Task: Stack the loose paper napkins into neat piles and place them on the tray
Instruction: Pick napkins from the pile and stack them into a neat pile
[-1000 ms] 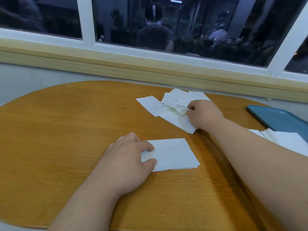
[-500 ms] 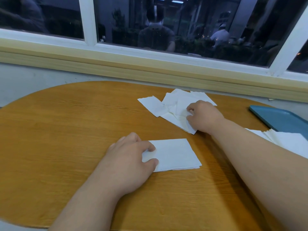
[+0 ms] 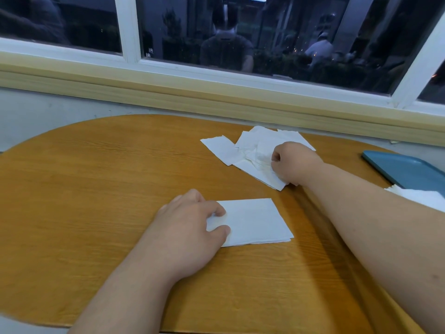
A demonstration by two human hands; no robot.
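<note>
On the wooden table [image 3: 72, 189], the left hand [image 3: 190, 227] sits at the near left, thumb and curled forefinger pinching the left edge of a neat pile [image 3: 255, 222] of squared napkins and pinning it flat. Further back and to the right lie the loose napkins [image 3: 252, 150], overlapping and crumpled. The right hand [image 3: 293, 165] rests on their right side with fingers curled in, gripping a sheet. The two hands are well apart. The paper looks thin, light and soft, so it probably tears or creases easily. It is best taken by a corner or edge, one sheet at a time, and laid down flat. At the far right are a blue tray [image 3: 409, 169] and more napkins [image 3: 426, 198] just beside it.
</note>
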